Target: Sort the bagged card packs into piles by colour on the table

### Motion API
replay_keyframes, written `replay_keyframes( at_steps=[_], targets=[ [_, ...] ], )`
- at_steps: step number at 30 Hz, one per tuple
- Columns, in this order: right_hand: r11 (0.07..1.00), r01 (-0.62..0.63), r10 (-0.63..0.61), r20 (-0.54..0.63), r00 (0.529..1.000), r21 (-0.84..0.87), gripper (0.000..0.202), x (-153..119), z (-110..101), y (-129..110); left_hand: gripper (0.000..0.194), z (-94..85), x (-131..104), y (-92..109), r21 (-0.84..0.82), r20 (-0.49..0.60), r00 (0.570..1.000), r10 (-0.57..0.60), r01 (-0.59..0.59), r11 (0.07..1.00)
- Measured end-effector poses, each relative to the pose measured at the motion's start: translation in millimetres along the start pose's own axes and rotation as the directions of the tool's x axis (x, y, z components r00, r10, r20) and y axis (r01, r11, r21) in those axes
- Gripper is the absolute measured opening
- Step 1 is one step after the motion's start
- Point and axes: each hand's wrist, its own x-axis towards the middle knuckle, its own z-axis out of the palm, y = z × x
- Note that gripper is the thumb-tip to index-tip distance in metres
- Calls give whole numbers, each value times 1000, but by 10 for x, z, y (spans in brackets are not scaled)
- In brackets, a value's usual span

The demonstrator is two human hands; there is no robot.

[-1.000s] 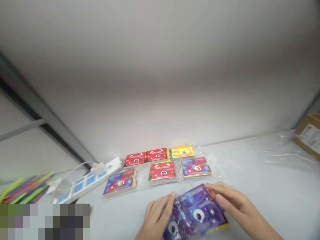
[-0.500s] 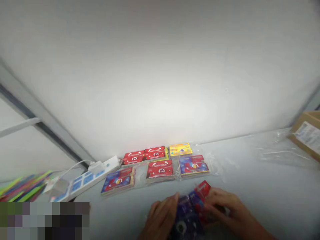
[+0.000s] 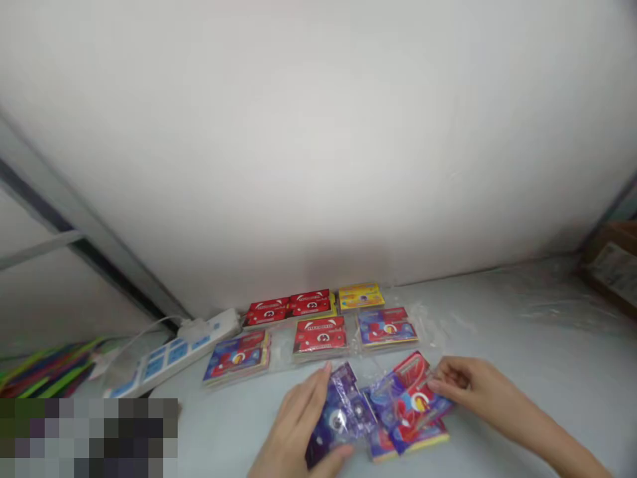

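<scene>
Purple Pack and Red-and-Blue Pack Part Between Our Hands

We grasp the purple pack (image 3: 337, 419) in our left hand (image 3: 298, 421), fingers along one edge and thumb at the near side. Our right hand (image 3: 465, 385) pinches the red-and-blue pack (image 3: 415, 406) by its corner, just left of that hand's wrist. A second ago the purple pack covered most of it; now its front shows, tilted across a lower pack (image 3: 432, 435). Beyond both hands, the red packs (image 3: 320, 335) keep their places.
</scene>
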Motion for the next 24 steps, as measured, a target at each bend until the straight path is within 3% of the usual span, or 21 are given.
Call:
replay_keyframes(
  at_steps=[6,8,13,20,24],
  targets=[
    [960,65,5,-251,968,271,31,-72,-234,-112,91,40,1,12,-25,83,996,-27,30,999],
    [941,70,20,-262,965,331,33,-90,-228,-122,92,66,0,0,-38,102,994,-27,31,999],
    [925,77,-23,-147,989,373,36,-92,-27,-156,94,129,-6,-19,-69,112,994,16,-8,998],
    [918,46,-50,-1,999,395,40,-72,218,-222,94,78,14,67,-95,177,984,16,1,995],
    [950,96,-160,202,966,296,44,-127,248,-332,93,117,20,47,-106,180,982,47,-28,994]
  ],
)
